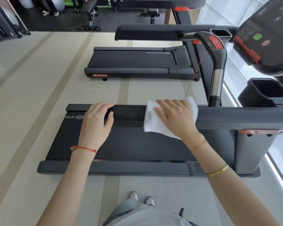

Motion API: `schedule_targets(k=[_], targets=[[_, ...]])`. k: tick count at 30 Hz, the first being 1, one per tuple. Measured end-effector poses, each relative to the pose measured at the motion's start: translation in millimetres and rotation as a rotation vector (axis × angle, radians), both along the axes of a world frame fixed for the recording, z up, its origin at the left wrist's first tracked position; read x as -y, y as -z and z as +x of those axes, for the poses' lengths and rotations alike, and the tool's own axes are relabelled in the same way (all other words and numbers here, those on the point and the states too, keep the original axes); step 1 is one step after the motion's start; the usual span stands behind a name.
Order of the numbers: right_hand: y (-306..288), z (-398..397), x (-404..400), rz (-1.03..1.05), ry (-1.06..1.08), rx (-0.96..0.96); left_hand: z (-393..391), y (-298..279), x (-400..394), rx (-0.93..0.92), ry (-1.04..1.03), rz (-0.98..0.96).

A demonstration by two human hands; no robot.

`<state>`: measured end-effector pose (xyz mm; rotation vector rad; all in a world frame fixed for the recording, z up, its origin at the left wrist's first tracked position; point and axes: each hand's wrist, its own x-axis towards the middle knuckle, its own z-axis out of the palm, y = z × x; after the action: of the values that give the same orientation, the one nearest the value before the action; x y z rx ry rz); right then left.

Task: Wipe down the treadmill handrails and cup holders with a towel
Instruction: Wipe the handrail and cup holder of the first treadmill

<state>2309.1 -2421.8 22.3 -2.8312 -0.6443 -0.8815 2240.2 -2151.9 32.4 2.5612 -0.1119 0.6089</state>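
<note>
A dark grey handrail (235, 117) of the near treadmill runs across the middle of the view, from left to the right edge. A white towel (151, 123) is draped over the rail. My right hand (173, 116) presses flat on the towel, fingers spread over it. My left hand (96, 121) grips the rail's free end, to the left of the towel, with the fingers curled over the top. A black square cup holder (265, 93) sits at the right, beyond the rail. A second cup holder (220, 34) lies farther back, beside the far handrail (153, 32).
The console (265, 33) with green and red buttons is at the upper right, with a curved bar (217, 62) and a red safety cord below it. The treadmill belt (129, 144) lies under my hands. A second treadmill (137, 62) stands beyond. Gym benches stand at the back.
</note>
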Motion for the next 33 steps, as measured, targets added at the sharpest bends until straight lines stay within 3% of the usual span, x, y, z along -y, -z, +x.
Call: schedule_targets(k=[4,9,12,17,24,29,33], targets=[[-1,12,3,-0.064,0.340,-0.102,3,1,-6,-0.011,0.006,0.009],[-9,1,-62,0.093,0.138,-0.057,7,0,-25,-0.055,0.027,-0.003],[-9,-4,-100,0.055,0.077,-0.072,8,0,-35,-0.064,0.057,-0.028],[-1,-3,-92,0.049,-0.048,-0.019,12,1,-50,-0.085,0.117,-0.076],[3,-8,-109,0.130,0.170,0.057,14,3,-63,-0.113,0.185,-0.116],[2,-3,-160,0.114,0.111,0.043,17,5,-71,-0.123,0.220,-0.159],[-5,3,-135,0.032,0.093,0.002,19,6,-76,-0.129,0.239,-0.160]])
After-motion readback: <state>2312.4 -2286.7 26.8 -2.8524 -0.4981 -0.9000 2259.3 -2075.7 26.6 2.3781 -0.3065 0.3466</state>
